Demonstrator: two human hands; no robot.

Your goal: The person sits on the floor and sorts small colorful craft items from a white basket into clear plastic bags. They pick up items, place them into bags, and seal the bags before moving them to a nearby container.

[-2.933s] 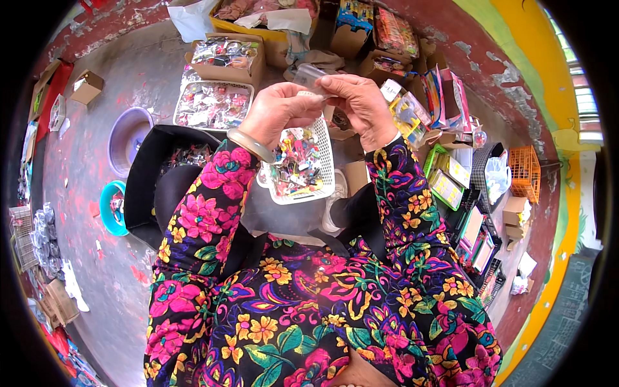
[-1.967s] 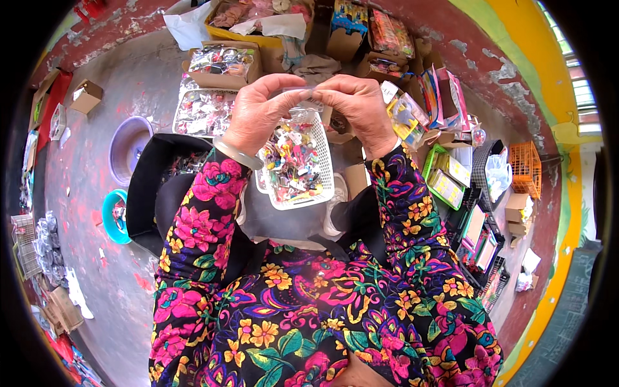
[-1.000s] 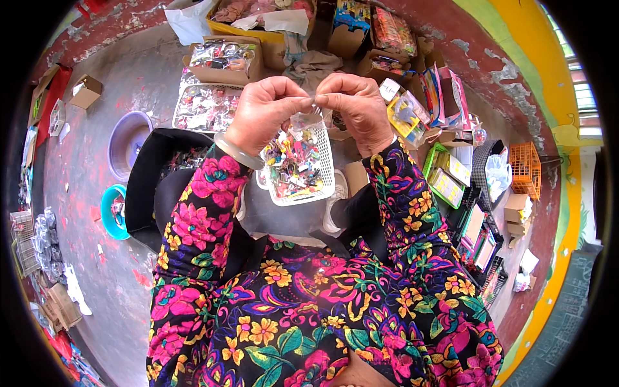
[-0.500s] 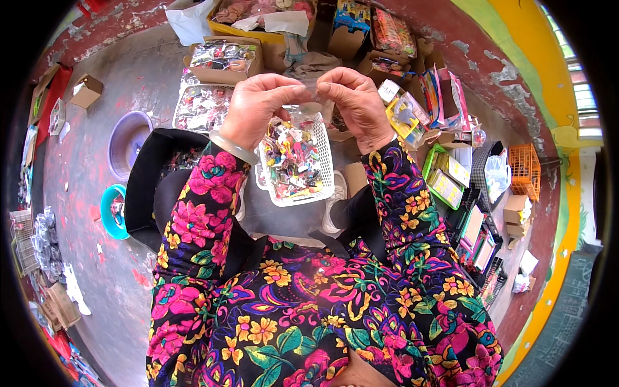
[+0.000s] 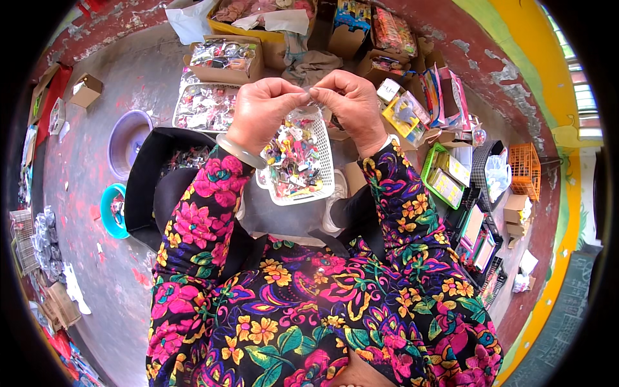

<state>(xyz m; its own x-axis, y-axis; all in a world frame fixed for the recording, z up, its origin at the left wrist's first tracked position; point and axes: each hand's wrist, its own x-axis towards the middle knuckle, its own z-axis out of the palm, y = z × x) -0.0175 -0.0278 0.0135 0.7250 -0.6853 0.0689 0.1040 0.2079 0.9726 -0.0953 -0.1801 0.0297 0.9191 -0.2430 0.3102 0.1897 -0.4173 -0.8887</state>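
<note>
Small clear bag, held up between both hands above the basket; its contents are too small to tell. Left hand: fingers curled, thumb and forefinger pinching the bag's left top edge. Right hand: fingers curled, thumb and forefinger pinching the bag's right top edge; the fingertips of the two hands nearly meet. A pale bangle rings the left wrist. Both forearms wear floral sleeves in pink, yellow and green on black.

White basket, slotted plastic, resting on the lap just below the hands and filled with small colourful trinkets. Beyond the hands, on the floor: a tray of packets wrapped in clear film, and a cardboard box of similar packets behind it. To the left, a purple basin and a teal bowl. To the right, a green crate with carded goods, and an orange crate near the wall.
</note>
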